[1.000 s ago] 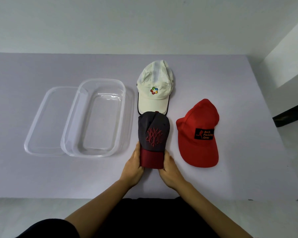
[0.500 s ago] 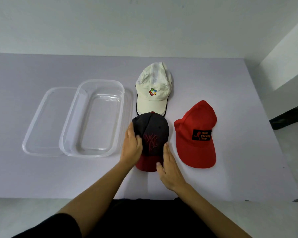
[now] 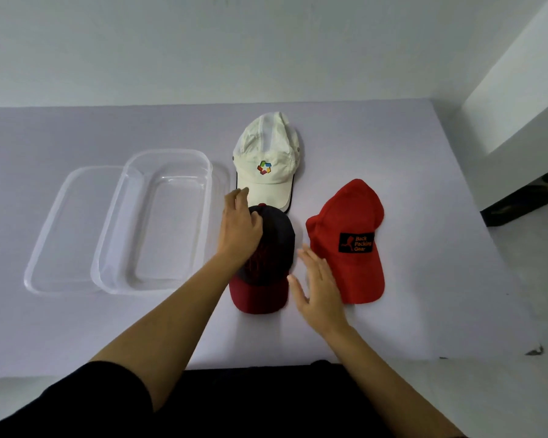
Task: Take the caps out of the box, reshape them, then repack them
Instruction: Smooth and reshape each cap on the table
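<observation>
Three caps lie on the table to the right of a clear plastic box (image 3: 203, 213). A dark grey cap (image 3: 274, 245) with a dark red brim sits nearest me. My left hand (image 3: 239, 226) rests on the left side of its crown, fingers straight and reaching toward the white cap (image 3: 266, 159) just behind it. My right hand (image 3: 320, 289) hovers flat and open between the grey cap and the red cap (image 3: 348, 241), holding nothing. The red cap carries a black patch.
The box's clear lid (image 3: 67, 229) lies flat under the box's left edge. The pale table (image 3: 424, 279) ends at a white wall behind and drops off on the right beside a white ledge (image 3: 519, 90).
Both hands let go of the grey cap's brim. My left hand slid up over the crown toward the white cap; my right hand drew off to the right, opening flat.
</observation>
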A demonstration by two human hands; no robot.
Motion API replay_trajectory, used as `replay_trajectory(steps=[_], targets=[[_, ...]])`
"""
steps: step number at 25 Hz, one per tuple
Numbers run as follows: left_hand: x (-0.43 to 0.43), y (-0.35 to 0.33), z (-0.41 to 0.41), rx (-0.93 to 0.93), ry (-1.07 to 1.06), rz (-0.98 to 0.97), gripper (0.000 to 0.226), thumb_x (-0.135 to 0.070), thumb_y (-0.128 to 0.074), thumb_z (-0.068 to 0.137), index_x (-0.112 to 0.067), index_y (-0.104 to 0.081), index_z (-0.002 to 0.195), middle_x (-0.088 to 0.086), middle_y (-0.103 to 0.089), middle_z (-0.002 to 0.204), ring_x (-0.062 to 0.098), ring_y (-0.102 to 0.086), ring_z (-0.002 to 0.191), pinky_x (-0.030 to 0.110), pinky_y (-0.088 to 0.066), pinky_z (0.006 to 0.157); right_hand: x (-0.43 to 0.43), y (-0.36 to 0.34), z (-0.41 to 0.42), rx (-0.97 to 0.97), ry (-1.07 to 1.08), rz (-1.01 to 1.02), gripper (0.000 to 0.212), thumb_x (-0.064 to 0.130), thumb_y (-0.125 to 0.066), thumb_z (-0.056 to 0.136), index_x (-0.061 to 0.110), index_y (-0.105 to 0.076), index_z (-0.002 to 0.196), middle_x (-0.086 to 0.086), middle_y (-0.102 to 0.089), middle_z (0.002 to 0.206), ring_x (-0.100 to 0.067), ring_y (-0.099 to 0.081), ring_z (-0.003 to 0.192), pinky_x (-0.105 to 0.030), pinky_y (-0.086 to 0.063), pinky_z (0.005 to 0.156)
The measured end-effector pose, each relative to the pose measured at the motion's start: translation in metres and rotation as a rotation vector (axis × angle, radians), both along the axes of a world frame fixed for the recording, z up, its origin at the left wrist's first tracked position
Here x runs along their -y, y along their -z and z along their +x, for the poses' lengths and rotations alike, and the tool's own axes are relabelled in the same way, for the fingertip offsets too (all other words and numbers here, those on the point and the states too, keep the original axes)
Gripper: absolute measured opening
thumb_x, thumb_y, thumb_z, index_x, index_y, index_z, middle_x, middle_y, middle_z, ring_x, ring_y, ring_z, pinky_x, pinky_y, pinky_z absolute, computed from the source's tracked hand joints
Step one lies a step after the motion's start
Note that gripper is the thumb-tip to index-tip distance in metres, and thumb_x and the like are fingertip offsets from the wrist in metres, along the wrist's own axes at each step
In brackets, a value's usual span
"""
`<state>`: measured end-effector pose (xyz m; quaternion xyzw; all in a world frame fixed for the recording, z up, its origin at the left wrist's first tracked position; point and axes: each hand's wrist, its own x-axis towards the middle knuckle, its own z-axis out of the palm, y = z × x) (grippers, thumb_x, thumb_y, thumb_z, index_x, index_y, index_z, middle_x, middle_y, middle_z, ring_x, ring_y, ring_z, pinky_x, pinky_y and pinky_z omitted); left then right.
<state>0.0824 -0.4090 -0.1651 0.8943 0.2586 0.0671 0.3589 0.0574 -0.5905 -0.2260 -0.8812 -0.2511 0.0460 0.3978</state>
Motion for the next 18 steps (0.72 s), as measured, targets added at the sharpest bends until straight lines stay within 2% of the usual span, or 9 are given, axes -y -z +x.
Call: replay_trajectory(steps=[2, 3, 6, 9, 11, 13, 15, 16, 18], targets=[[0.018, -0.004, 0.007, 0.074, 0.111, 0.034, 0.039, -0.007, -0.046, 0.090, -0.003, -0.050, 0.128, 0.013, -0.048, 0.134, 0.026, -0.053, 0.115, 0.018, -0.033, 0.092, 0.021, -0.005, 0.026, 0.152, 0.251, 0.138, 0.043, 0.011, -0.055, 0.086, 0.007, -0.047, 0.128, -0.009, -0.049, 0.135, -0.017, -0.041, 0.128, -0.029, -0.032, 0.109], [0.029, -0.005, 0.012, 0.082, 0.176, 0.015, 0.035, -0.005, -0.047, 0.088, -0.003, -0.057, 0.122, 0.013, -0.055, 0.127, 0.025, -0.056, 0.110, 0.017, -0.034, 0.091, 0.034, -0.006, 0.040, 0.141, 0.372, 0.174, 0.045, 0.002, -0.055, 0.081, 0.004, -0.048, 0.126, -0.013, -0.051, 0.132, -0.021, -0.043, 0.126, -0.031, -0.033, 0.108], [0.065, -0.003, 0.017, -0.092, 0.306, -0.214, 0.034, -0.005, -0.048, 0.087, -0.006, -0.060, 0.119, 0.011, -0.065, 0.116, 0.018, -0.060, 0.097, 0.021, -0.044, 0.090, 0.076, -0.005, 0.072, -0.206, 0.586, 0.144, 0.068, -0.016, -0.046, 0.069, 0.004, -0.039, 0.133, -0.016, -0.043, 0.137, -0.027, -0.038, 0.130, -0.027, -0.028, 0.106], [0.099, 0.020, 0.007, -0.441, 0.266, -0.383, 0.049, -0.012, -0.049, 0.089, -0.005, -0.039, 0.137, 0.016, -0.050, 0.136, 0.028, -0.051, 0.119, 0.026, -0.038, 0.090, 0.102, 0.002, 0.078, -0.576, 0.549, 0.048, 0.065, -0.007, -0.043, 0.082, 0.008, -0.026, 0.143, -0.013, -0.033, 0.148, -0.024, -0.033, 0.135, -0.030, -0.027, 0.107], [0.113, 0.034, 0.000, -0.567, 0.216, -0.448, 0.062, -0.014, -0.050, 0.087, -0.005, -0.025, 0.143, 0.018, -0.035, 0.144, 0.033, -0.039, 0.129, 0.030, -0.037, 0.096, 0.102, 0.003, 0.070, -0.675, 0.470, 0.109, 0.064, -0.005, -0.045, 0.079, 0.009, -0.032, 0.140, -0.010, -0.040, 0.142, -0.018, -0.041, 0.124, -0.033, -0.034, 0.105], [0.122, 0.045, -0.004, -0.627, 0.296, -0.353, 0.083, -0.015, -0.055, 0.080, -0.012, -0.008, 0.149, 0.020, -0.023, 0.149, 0.039, -0.028, 0.135, 0.042, -0.032, 0.109, 0.102, 0.006, 0.062, -0.675, 0.369, 0.137, 0.080, 0.000, -0.046, 0.060, 0.011, -0.036, 0.139, -0.007, -0.044, 0.137, -0.018, -0.045, 0.120, -0.038, -0.038, 0.105], [0.128, 0.047, -0.007, -0.656, 0.332, -0.257, 0.096, -0.017, -0.059, 0.076, -0.015, 0.003, 0.150, 0.021, -0.017, 0.150, 0.043, -0.018, 0.137, 0.049, -0.024, 0.113, 0.109, 0.012, 0.058, -0.625, 0.267, -0.001, 0.096, 0.007, -0.045, 0.048, 0.014, -0.030, 0.143, -0.007, -0.038, 0.143, -0.023, -0.038, 0.131, -0.043, -0.033, 0.110], [0.131, 0.048, -0.007, -0.645, 0.289, -0.284, 0.098, -0.018, -0.060, 0.073, -0.017, 0.001, 0.149, 0.020, -0.019, 0.149, 0.043, -0.018, 0.136, 0.049, -0.024, 0.111, 0.114, 0.012, 0.056, -0.617, 0.214, -0.106, 0.102, 0.009, -0.046, 0.046, 0.017, -0.023, 0.145, -0.008, -0.029, 0.149, -0.025, -0.029, 0.137, -0.043, -0.026, 0.114], [0.128, 0.044, -0.007, -0.554, 0.064, -0.530, 0.097, -0.020, -0.058, 0.062, -0.021, -0.011, 0.147, 0.017, -0.030, 0.138, 0.039, -0.032, 0.126, 0.045, -0.035, 0.101, 0.121, 0.008, 0.049, -0.639, 0.068, -0.259, 0.112, 0.012, -0.049, 0.046, 0.023, -0.005, 0.148, -0.005, -0.009, 0.157, -0.023, -0.010, 0.144, -0.035, -0.008, 0.117]])
